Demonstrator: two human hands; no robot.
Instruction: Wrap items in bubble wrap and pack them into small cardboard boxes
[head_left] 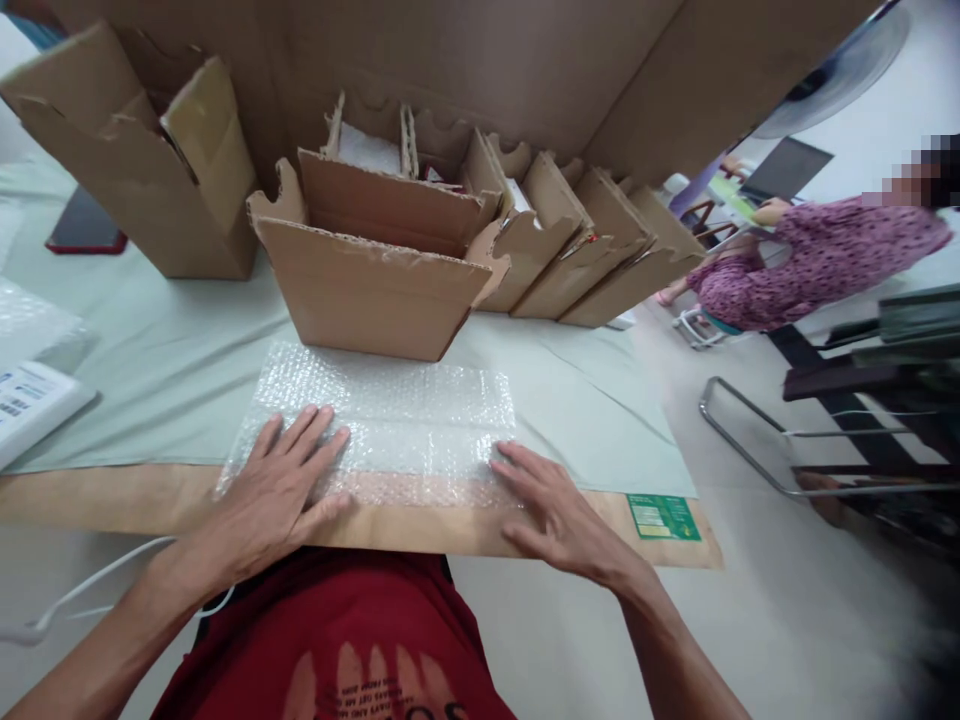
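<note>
A clear sheet of bubble wrap (420,410) lies flat along the near side of the table, partly over the bare wooden edge. My left hand (289,480) rests on its left part, palm down with the fingers spread. At the right end, my right hand (544,500) has its fingers stretched out, the fingertips at the sheet's edge. Neither hand holds anything. Just beyond the sheet stands an open cardboard box (375,285), its near wall by the wrap's far edge.
Several narrow cardboard bins (540,220) stand behind. A taller cardboard box (172,180) and a dark phone-like slab (86,222) are at left, with a white labelled box (37,405) nearer. A green card (664,517) lies on the right edge. A person (817,250) sits at far right.
</note>
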